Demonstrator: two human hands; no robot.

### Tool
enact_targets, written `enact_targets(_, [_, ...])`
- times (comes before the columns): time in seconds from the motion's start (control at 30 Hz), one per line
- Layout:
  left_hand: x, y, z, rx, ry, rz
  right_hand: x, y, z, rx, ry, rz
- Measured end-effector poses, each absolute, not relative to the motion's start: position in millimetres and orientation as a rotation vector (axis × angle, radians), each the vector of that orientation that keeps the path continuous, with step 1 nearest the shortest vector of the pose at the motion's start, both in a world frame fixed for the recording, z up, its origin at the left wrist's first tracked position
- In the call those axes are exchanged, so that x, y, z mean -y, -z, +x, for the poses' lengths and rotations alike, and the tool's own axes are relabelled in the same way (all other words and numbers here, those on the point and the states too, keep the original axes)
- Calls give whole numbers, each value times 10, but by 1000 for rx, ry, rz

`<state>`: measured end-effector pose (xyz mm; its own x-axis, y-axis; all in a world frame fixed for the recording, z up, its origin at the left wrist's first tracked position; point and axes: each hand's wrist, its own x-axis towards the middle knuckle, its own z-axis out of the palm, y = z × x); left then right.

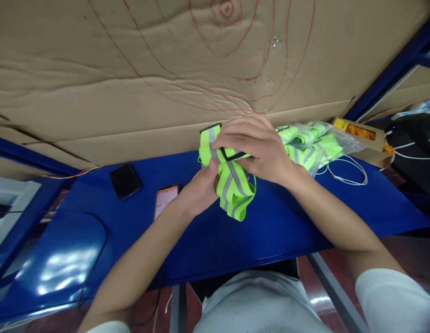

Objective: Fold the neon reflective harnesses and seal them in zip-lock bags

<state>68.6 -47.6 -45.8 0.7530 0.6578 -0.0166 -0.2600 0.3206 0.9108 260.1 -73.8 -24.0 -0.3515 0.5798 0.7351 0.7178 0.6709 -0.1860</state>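
A neon-yellow reflective strap [232,187] with grey stripes and black buckles is bunched between my two hands above the blue table. My left hand [202,187] grips it from below and the left, thumb pressed against the band. Over the top lies my right hand [258,143], its fingers curled round the folded upper part near a black buckle. Loops of the strap hang below the hands. Some of the fingers are hidden behind the fabric.
Clear bags of similar neon straps [310,143] lie at the right, beside an opened cardboard box [369,138] and a coiled white cable [357,173]. A lit phone [165,199] and a black flat object [125,181] lie left. A cardboard panel [131,106] stands behind the blue table [270,236].
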Motion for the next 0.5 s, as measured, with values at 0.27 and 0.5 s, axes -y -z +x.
enact_targets(0.27, [453, 488, 666, -474, -695, 1083, 841, 80, 2594, 2036, -23, -989])
enact_targets(0.5, [438, 520, 676, -479, -823, 1019, 875, 25, 2609, 2127, -160, -946])
